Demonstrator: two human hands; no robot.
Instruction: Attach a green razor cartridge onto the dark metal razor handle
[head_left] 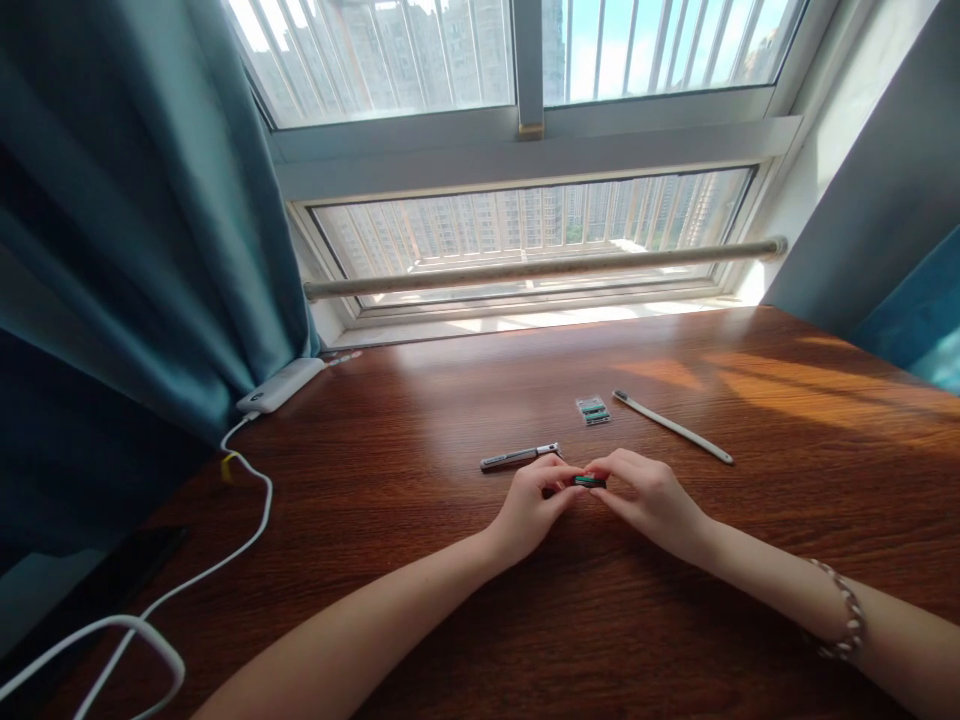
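My left hand (534, 502) and my right hand (651, 494) meet over the table. Between their fingertips is a small dark piece with a green strip (589, 481), pinched from both sides; its exact kind is too small to make out. Just beyond my left hand lies a slim silver-and-black tool (517, 458), partly behind the fingers. Farther back, a small clear pack with green-and-dark strips (594, 411) rests flat. A white stylus-like stick with a grey end (671, 426) lies slanted to the right of that pack.
The brown wooden table (420, 610) reaches to the window ledge. At the far left, a white power bank or adapter (283, 386) has a white cable (259, 530) looping toward me. A dark flat device (112, 590) lies at the left edge, near the blue curtain (165, 200).
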